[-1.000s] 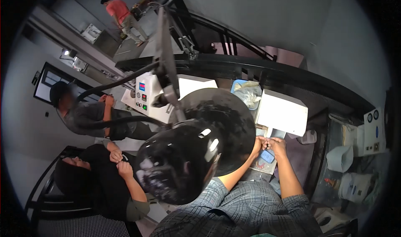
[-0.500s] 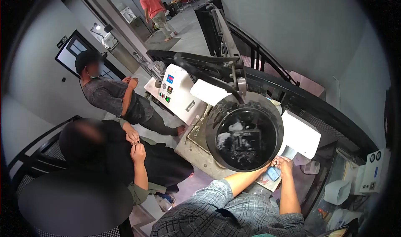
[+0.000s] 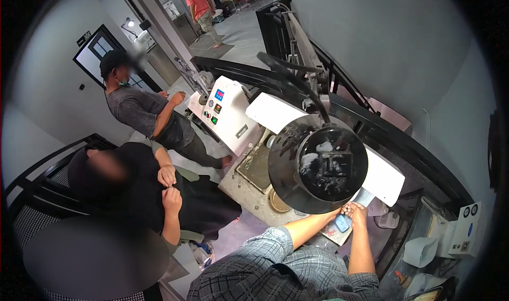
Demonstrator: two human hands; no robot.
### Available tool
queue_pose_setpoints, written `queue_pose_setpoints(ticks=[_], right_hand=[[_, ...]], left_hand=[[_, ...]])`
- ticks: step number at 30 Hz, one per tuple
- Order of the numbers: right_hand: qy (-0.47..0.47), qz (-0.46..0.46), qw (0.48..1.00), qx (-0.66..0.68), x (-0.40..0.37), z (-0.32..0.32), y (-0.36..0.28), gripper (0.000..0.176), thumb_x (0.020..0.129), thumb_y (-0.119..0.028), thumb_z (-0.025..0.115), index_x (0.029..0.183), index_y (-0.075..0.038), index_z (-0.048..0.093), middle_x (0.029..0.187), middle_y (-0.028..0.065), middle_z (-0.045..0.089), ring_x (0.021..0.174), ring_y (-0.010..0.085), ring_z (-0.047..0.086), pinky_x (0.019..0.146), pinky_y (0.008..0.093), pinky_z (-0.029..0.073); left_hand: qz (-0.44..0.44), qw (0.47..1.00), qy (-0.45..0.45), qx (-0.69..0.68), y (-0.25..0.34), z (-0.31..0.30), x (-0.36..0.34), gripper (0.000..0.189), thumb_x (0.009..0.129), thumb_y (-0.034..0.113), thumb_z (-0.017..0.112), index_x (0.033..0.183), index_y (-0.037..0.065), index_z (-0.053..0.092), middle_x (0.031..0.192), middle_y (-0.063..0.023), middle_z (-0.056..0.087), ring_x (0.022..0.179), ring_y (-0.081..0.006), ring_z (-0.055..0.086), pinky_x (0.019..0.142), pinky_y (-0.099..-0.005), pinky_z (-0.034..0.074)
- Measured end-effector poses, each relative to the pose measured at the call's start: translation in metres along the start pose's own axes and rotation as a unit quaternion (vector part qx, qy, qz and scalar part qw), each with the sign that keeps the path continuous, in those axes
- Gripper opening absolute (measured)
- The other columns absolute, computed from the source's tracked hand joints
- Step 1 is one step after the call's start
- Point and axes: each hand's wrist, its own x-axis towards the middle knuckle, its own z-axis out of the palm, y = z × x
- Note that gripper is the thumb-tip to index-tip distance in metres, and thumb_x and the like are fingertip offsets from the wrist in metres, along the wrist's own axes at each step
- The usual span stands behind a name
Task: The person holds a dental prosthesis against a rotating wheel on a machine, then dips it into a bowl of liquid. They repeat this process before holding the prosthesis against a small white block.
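Note:
My right hand is closed, its fingertips pinched together under the lower edge of a round dark hood. Fingertip to fingertip with it, my left hand is closed too and partly covered by the hood's rim. Whatever lies between the fingers is too small to make out. Just below them a small blue case rests on the worktop. The large black hood, on a jointed arm, hangs over the worktop and hides much of it.
A shallow tray and a round bowl sit left of the hood. A white control box stands behind. White panels flank the hood. Co-workers sit and stand at left; another person is farther back. A white machine is at right.
My view has shifted slightly, so the hood appears farther right and the bowl now shows. My hands stay together by the blue case. The person in the back has turned.

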Motion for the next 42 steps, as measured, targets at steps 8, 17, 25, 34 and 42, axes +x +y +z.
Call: queue_pose_setpoints(ticks=[8, 17, 25, 34, 42], right_hand=[[-0.011, -0.003, 1.0, 0.026, -0.009, 0.007, -0.005, 0.009, 0.077, -0.003, 0.061, 0.079, 0.006, 0.058, 0.062, 0.0092, 0.059, 0.048, 0.0132, 0.055, 0.044, 0.022, 0.046], [-0.016, 0.005, 0.999, 0.032, -0.015, 0.015, -0.008, 0.012, 0.079, -0.003, 0.057, 0.069, 0.003, 0.054, 0.058, 0.0076, 0.055, 0.047, 0.0145, 0.054, 0.043, 0.0217, 0.044], [-0.032, -0.004, 0.999, 0.021, -0.01, 0.006, -0.001, 0.005, 0.076, -0.002, 0.056, 0.073, 0.002, 0.055, 0.061, 0.0074, 0.057, 0.049, 0.014, 0.055, 0.045, 0.0217, 0.045], [-0.035, 0.0, 0.998, 0.047, -0.006, 0.001, 0.001, 0.01, 0.077, -0.003, 0.062, 0.077, 0.005, 0.057, 0.062, 0.0086, 0.058, 0.048, 0.0133, 0.054, 0.045, 0.0226, 0.046], [-0.008, 0.003, 0.999, 0.052, 0.002, -0.004, 0.008, 0.008, 0.08, 0.001, 0.053, 0.073, 0.005, 0.053, 0.062, 0.0109, 0.055, 0.051, 0.0186, 0.056, 0.048, 0.0277, 0.048]], left_hand=[[0.013, 1.0, 0.024, -0.006, 0.01, 0.001, 0.0, 0.02, 0.083, 0.005, 0.047, 0.067, 0.003, 0.059, 0.057, -0.0051, 0.057, 0.045, -0.0103, 0.049, 0.041, -0.0218, 0.037], [0.017, 0.999, 0.04, -0.018, 0.009, 0.002, 0.002, 0.019, 0.083, 0.005, 0.047, 0.068, 0.003, 0.058, 0.057, -0.0049, 0.057, 0.045, -0.0104, 0.049, 0.041, -0.0219, 0.037], [0.018, 0.999, 0.044, -0.015, 0.007, 0.005, 0.004, 0.018, 0.083, 0.005, 0.047, 0.069, 0.003, 0.058, 0.058, -0.0048, 0.056, 0.045, -0.0105, 0.049, 0.041, -0.022, 0.037], [0.009, 0.999, 0.042, -0.005, 0.005, 0.005, 0.001, 0.017, 0.083, 0.005, 0.047, 0.07, 0.003, 0.057, 0.058, -0.0047, 0.056, 0.046, -0.0105, 0.049, 0.041, -0.0221, 0.037], [0.001, 0.999, 0.036, 0.004, 0.001, 0.005, 0.0, 0.016, 0.083, 0.005, 0.047, 0.071, 0.003, 0.057, 0.058, -0.0046, 0.056, 0.046, -0.0106, 0.049, 0.041, -0.0222, 0.037]])
